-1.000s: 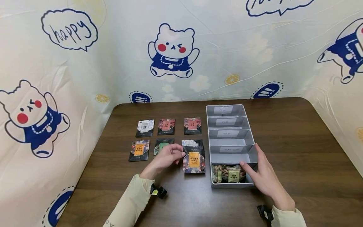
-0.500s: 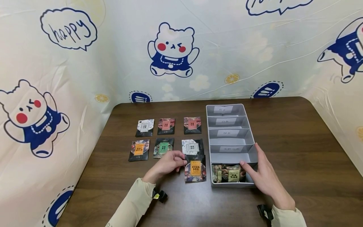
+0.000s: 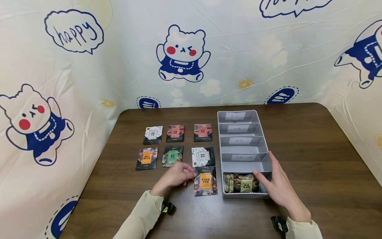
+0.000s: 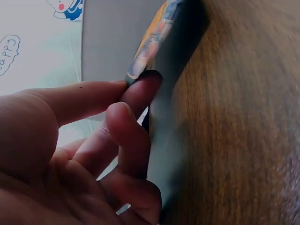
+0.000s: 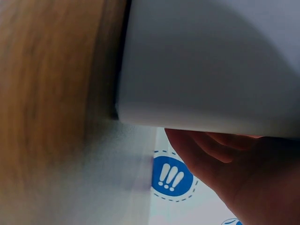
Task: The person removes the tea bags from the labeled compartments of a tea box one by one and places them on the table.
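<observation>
My left hand (image 3: 176,174) pinches the left edge of a black tea sachet with an orange label (image 3: 205,181). In the left wrist view, thumb and forefinger hold that sachet (image 4: 152,44) at its edge, tilted over the wood. Its top edge meets a white-labelled sachet (image 3: 203,156) behind it. My right hand (image 3: 282,186) grips the right side of a grey divided box (image 3: 244,196), thumb over the rim, fingers along the outer wall. Dark sachets with olive-green labels (image 3: 246,185) lie in the nearest compartment. The box wall (image 5: 201,65) fills much of the right wrist view.
Left of the box, two red-labelled sachets and a white one (image 3: 153,134) lie in the back row. An orange-labelled sachet (image 3: 146,158) and a green-labelled one (image 3: 172,155) lie nearer. Paper labels (image 3: 238,128) mark the box's other compartments. A printed cloth hangs behind the table.
My left hand has drawn the orange-labelled sachet toward me, so the white-labelled sachet behind it and the green-labelled one are uncovered. My right hand has stayed on the box.
</observation>
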Demonstrator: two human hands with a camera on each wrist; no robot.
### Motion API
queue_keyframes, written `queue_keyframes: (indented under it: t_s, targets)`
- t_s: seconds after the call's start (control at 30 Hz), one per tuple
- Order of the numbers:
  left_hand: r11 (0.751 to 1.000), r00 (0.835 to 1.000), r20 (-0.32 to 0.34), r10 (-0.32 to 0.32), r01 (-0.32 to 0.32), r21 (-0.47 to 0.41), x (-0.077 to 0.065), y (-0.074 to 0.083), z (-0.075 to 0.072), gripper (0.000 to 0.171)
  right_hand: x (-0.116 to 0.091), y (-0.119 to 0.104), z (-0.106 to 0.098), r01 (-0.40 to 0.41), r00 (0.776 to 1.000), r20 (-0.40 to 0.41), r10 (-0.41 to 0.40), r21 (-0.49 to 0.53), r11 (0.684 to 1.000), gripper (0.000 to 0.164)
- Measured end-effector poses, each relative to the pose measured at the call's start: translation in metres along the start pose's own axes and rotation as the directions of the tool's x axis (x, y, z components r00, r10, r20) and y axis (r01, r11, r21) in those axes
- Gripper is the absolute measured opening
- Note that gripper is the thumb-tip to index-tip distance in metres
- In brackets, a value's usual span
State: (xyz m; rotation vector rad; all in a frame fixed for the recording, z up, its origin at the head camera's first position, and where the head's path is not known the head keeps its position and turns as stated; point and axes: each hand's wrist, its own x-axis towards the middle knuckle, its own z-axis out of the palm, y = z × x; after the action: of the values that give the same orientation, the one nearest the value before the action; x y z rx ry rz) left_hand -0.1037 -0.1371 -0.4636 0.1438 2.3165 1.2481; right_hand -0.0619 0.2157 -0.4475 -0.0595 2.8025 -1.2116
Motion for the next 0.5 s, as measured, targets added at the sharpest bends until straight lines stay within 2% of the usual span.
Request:
queue_keyframes:
  t_s: [0.23, 0.5]
  targets:
    - [0.999, 1.000, -0.007, -0.026, 0.026, 0.044, -0.0026, 0.0007, 0.0014, 0.015, -0.0002, 0.0006, 0.0007, 0.003, 1.000, -0.006, -0.003, 0.000, 1.000, 0.092]
    - [0.998, 0.999, 0.001, -0.034, 0.034, 0.043, -0.0040, 0.0022, 0.0021, 0.018, -0.0003, 0.0005, 0.0009, 0.007, 1.000, -0.012, -0.007, -0.003, 1.000, 0.092]
